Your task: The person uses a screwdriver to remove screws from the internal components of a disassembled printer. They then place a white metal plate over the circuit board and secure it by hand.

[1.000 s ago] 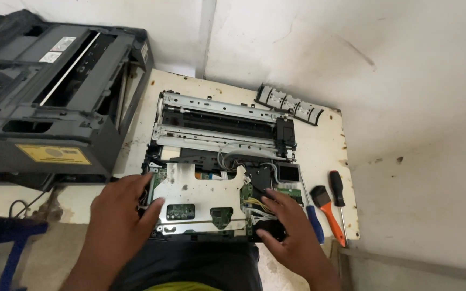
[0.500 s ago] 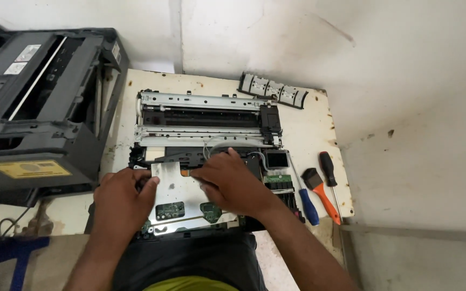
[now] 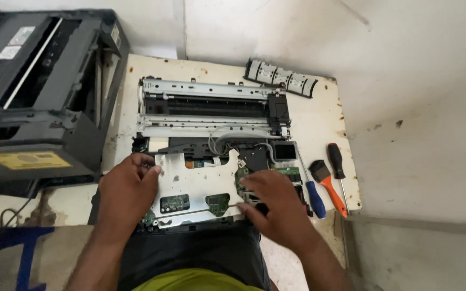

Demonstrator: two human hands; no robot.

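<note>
A stripped printer mechanism point(image 3: 206, 108) lies on a stained white table point(image 3: 319, 116). At its near side is a silver metal plate point(image 3: 195, 180) with green circuit boards point(image 3: 175, 203) showing through cut-outs. My left hand point(image 3: 128, 191) grips the plate's left edge, thumb on top. My right hand point(image 3: 276, 205) has its fingers curled on the plate's right edge, beside a green board point(image 3: 289, 172). A thin metal rod point(image 3: 200, 211) runs along the plate's front edge between my hands.
A black printer casing point(image 3: 33, 91) fills the left side. A black strip with buttons point(image 3: 280, 78) lies at the table's far edge. Right of my right hand lie a blue-handled screwdriver point(image 3: 315, 196), an orange-handled brush point(image 3: 327, 183) and a black-and-red screwdriver point(image 3: 336, 161).
My right hand went from the near right corner to the plate's middle, then back to its right edge. My left hand stayed at the left edge. The head camera shifted.
</note>
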